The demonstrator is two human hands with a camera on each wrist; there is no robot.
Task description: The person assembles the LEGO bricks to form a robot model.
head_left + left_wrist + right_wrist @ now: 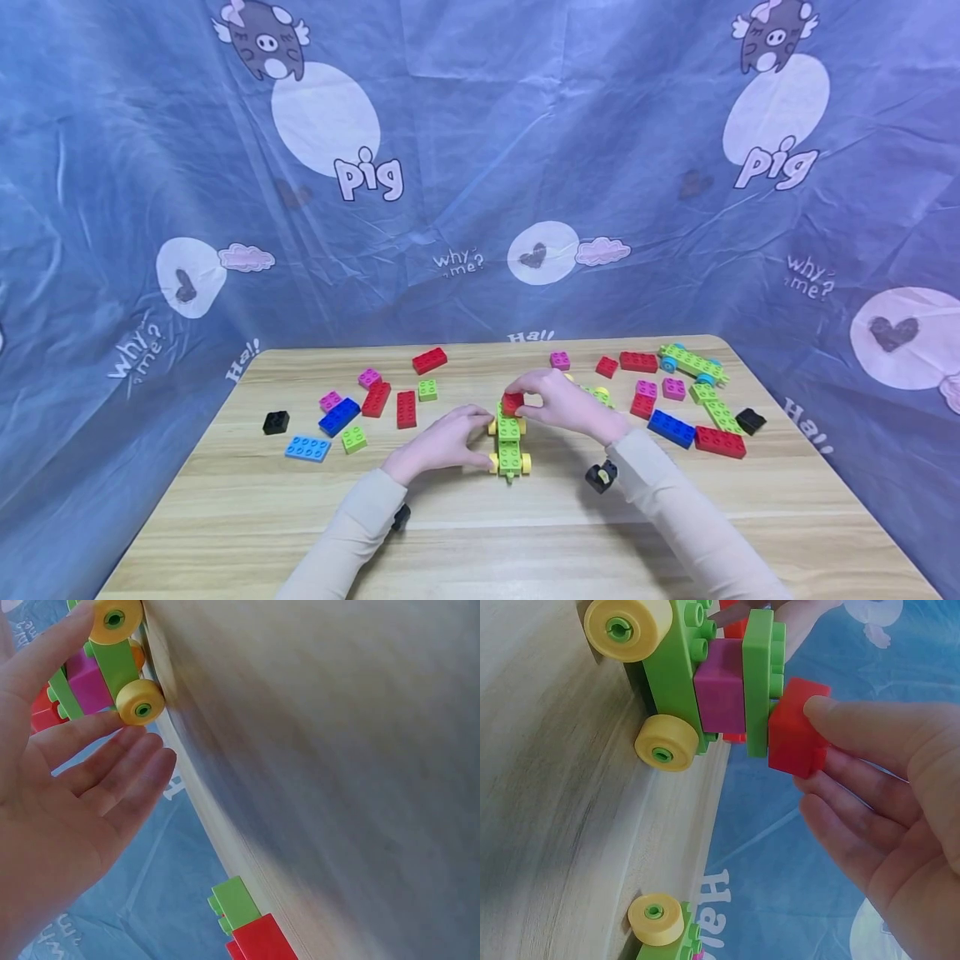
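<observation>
Landmark: the green car [509, 468], which stood on its yellow wheels [667, 742] on the wooden table [487, 554]. A magenta block [720, 686] sat on its base, with a green plate [757, 682] above that.

Right hand [564, 403]: gripped a red block [796, 727] between thumb and fingers at the far end of the car, against the top of the plate. Could not tell whether it was fully seated.

Left hand [444, 442]: at the car's left side, fingers loosely extended, thumb and index finger by the wheels; no firm grip was seen.

Left of the car: a lime square block [427, 390], two long red blocks, then a dark blue block [339, 417], a light blue block [307, 448] and, farthest out, a black block [275, 422].

Right of the car: a second yellow-wheeled piece [602, 396], partly hidden by the right hand; farther out, a long blue block [671, 428]; beyond, to the far right, a blue-wheeled green car [692, 364].

Behind the car: a printed blue cloth [480, 150].
</observation>
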